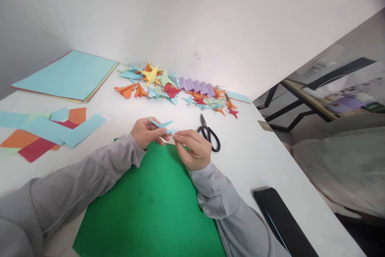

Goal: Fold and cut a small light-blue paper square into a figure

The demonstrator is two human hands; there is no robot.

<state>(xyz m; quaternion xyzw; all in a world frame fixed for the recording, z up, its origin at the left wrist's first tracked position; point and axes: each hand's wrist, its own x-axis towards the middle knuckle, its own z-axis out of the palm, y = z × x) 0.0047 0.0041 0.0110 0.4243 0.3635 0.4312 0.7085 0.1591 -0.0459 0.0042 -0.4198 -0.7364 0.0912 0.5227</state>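
Fingertips of left hand (147, 132) and right hand (195, 149) pinch the blue folded paper (164, 125), its long axis spanning between them.

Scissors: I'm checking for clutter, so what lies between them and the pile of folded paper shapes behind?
Nothing. In the head view only bare white table separates the scissors from the pile of folded paper shapes.

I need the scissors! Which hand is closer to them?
Right. The right hand is just beside the scissors, not touching; the left hand is farther off, beyond the blue paper shape both pinch.
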